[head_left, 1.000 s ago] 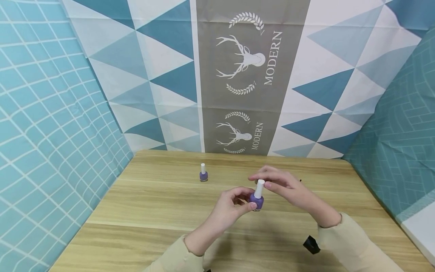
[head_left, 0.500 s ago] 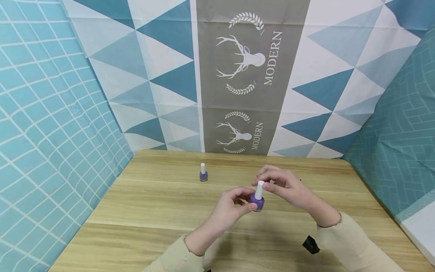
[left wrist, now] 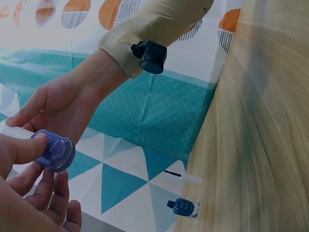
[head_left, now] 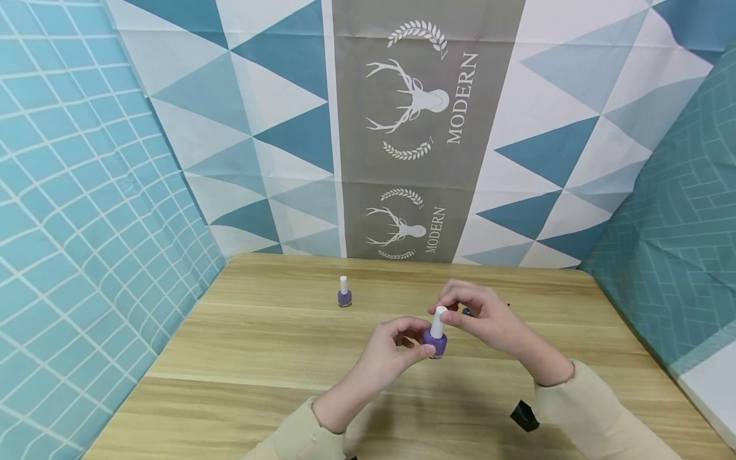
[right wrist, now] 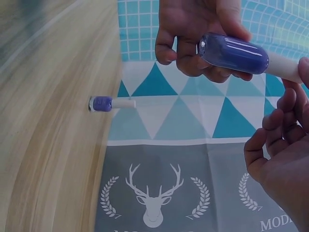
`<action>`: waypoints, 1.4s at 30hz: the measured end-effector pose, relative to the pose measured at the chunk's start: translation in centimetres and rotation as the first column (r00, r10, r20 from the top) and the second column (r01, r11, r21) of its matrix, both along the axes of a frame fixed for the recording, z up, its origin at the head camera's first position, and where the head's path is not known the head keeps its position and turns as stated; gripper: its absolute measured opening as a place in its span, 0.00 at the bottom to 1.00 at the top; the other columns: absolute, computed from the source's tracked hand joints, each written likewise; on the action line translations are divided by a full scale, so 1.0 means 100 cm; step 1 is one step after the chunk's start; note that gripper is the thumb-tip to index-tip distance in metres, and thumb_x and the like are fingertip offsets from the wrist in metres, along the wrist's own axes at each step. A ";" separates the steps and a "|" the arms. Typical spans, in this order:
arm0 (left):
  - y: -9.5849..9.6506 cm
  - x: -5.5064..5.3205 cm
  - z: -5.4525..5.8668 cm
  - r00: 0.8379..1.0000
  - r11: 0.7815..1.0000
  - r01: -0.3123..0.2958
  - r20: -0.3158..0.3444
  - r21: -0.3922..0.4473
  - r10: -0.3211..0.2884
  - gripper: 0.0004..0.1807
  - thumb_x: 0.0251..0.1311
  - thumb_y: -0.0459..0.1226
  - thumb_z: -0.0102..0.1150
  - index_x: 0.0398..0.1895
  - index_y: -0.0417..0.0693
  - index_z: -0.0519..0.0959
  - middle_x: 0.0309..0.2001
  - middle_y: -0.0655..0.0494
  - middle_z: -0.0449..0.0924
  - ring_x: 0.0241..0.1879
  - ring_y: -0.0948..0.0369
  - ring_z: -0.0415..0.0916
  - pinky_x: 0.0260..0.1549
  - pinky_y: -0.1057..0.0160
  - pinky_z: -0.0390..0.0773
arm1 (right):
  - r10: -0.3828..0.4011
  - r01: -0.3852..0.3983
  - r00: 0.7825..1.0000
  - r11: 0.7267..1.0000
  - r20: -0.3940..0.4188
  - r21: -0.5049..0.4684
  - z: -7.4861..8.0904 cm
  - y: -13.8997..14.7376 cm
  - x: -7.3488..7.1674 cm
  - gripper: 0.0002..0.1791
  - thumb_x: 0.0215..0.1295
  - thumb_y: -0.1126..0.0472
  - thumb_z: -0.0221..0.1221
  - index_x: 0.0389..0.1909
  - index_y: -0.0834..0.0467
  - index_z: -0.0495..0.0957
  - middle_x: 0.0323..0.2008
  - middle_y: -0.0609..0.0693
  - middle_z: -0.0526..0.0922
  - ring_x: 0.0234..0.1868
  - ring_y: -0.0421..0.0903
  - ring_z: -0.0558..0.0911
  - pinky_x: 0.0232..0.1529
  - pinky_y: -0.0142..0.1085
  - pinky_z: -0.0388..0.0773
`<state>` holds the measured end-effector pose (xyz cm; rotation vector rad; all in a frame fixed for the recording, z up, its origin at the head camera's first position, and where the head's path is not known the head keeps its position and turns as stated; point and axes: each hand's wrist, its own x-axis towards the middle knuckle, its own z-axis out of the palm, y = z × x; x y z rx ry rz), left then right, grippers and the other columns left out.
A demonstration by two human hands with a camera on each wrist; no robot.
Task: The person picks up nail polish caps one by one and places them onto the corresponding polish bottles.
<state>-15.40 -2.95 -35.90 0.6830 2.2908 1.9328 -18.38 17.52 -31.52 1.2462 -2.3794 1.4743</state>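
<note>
My left hand (head_left: 386, 352) pinches a bottle of purple nail polish (head_left: 435, 344) between thumb and fingers, holding it above the table with its tall white cap (head_left: 438, 323) pointing up. From the right, my right hand (head_left: 482, 314) grips that cap near its top with thumb and fingertips. A second purple nail polish bottle (head_left: 344, 298), capped in white, stands upright farther back on the left. Mostly hidden behind my right hand in the head view is a dark blue nail polish bottle (left wrist: 185, 207); the left wrist view shows it uncapped on the table.
Beside the blue bottle, a white cap with a dark brush (left wrist: 186, 177) stands brush up. The wooden table (head_left: 259, 358) ends at a patterned cloth backdrop (head_left: 287, 128). Blue tiled-print cloth (head_left: 69, 211) hangs at the left, and a teal one (head_left: 673, 211) at the right.
My right hand has shifted slightly, its thumb sliding farther across the white cap and its fingers drawing rightward. The bottle and left hand have barely moved.
</note>
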 end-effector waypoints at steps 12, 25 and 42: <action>0.002 0.000 -0.001 1.000 1.000 -0.017 -0.024 0.012 0.017 0.14 0.54 0.35 0.66 0.45 0.47 0.81 0.39 0.55 0.83 0.38 0.63 0.76 0.41 0.64 0.75 | -0.075 0.070 0.989 0.997 -0.125 -0.038 -0.004 -0.003 0.000 0.12 0.59 0.70 0.61 0.37 0.49 0.80 0.33 0.42 0.77 0.33 0.39 0.72 0.35 0.32 0.72; 0.005 0.001 0.002 0.993 0.995 -0.087 -0.081 -0.051 0.083 0.13 0.52 0.39 0.68 0.41 0.47 0.81 0.36 0.57 0.83 0.37 0.64 0.77 0.43 0.62 0.75 | -0.201 0.181 0.956 0.977 -0.214 -0.113 -0.010 -0.008 0.003 0.09 0.56 0.68 0.64 0.34 0.51 0.82 0.32 0.41 0.79 0.31 0.37 0.75 0.33 0.29 0.74; 0.003 -0.002 -0.003 0.991 0.994 -0.097 -0.100 -0.045 0.092 0.13 0.51 0.38 0.69 0.40 0.47 0.81 0.36 0.57 0.82 0.37 0.64 0.76 0.41 0.60 0.76 | -0.179 0.169 0.954 0.984 -0.241 -0.061 -0.010 -0.009 0.004 0.13 0.53 0.69 0.66 0.38 0.50 0.82 0.34 0.42 0.78 0.31 0.37 0.73 0.31 0.29 0.72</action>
